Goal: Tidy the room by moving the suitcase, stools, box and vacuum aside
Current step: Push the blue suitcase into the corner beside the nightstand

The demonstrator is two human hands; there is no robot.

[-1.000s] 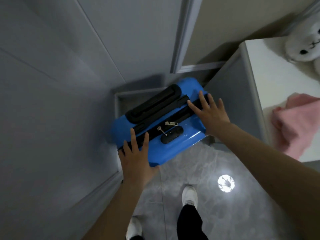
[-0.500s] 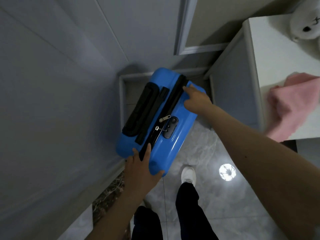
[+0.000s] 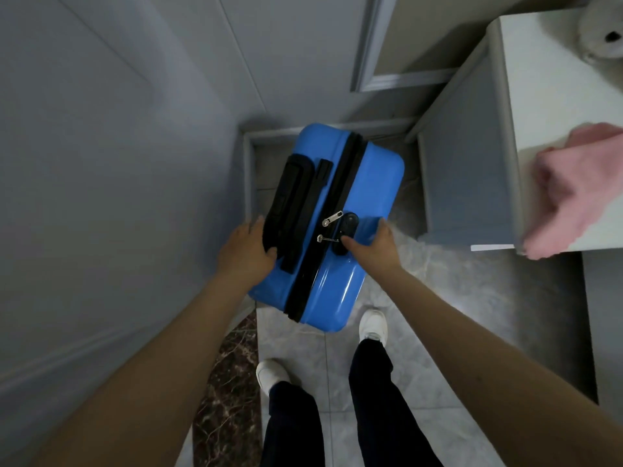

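1. The suitcase (image 3: 332, 227) is standing upright on the tiled floor (image 3: 438, 315), in the corner between the grey wall (image 3: 118, 163) on the left and the white cabinet (image 3: 472, 183) on the right, its far end sitting close to the skirting at the back.
2. The left hand (image 3: 244, 249) is pressing on the case's left top edge, fingers curled over the black handle (image 3: 286, 200); it is wrapping part of the handle loosely rather than clenching it.
3. The right hand (image 3: 374, 247) is resting on the right top edge, thumb lying beside the black lock (image 3: 347, 230) and the zip pulls (image 3: 332, 219), fingers spreading down the side; it is bracing the case rather than gripping anything.
4. Judging from this, the suitcase step is nearing its end: the case is already lying tucked in the corner and both hands are only steadying or nudging it.
5. Whether it is touching the wall or cabinet is hard to tell; a gap is showing on the cabinet side.
6. The stools, box and vacuum are not showing here, so their state cannot be judged; they are probably still waiting.
7. A pink cloth (image 3: 580, 187) and a white plush toy (image 3: 603, 32) are lying on the cabinet top, outside the task.
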